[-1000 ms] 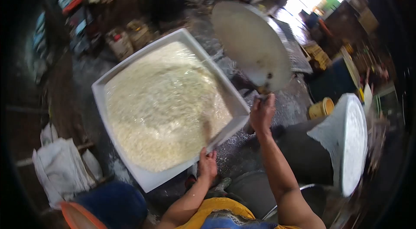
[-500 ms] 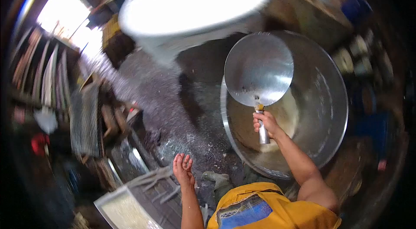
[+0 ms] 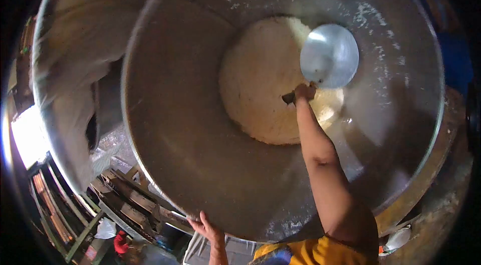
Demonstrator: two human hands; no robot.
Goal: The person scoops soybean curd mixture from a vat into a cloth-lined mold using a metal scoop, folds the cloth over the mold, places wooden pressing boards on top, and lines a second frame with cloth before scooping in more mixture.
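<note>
A deep metal vat (image 3: pixel 175 114) fills the middle of the head view, with a pale, cream-coloured layer (image 3: pixel 260 74) at its bottom. Down inside it, my right hand (image 3: pixel 304 92) is closed round the short handle of a large round metal ladle (image 3: pixel 329 57). The ladle's shiny disc lies over the right part of the pale layer; whether it touches is unclear. At the vat's near left rim, my left hand (image 3: pixel 210 231) has its fingers apart and appears to rest against the edge.
To the left hangs the cloth-like greyish side of another large round container (image 3: pixel 75 64). Wooden slats and boards (image 3: pixel 130 200) stand at lower left, near a white plastic bag (image 3: pixel 105 228) and a red item (image 3: pixel 121 242). Something blue (image 3: pixel 456 59) is at the right edge.
The view has swung over the vat, which now looks much larger. My right hand has lowered the ladle from the rim deep inside. My left hand has come to the rim.
</note>
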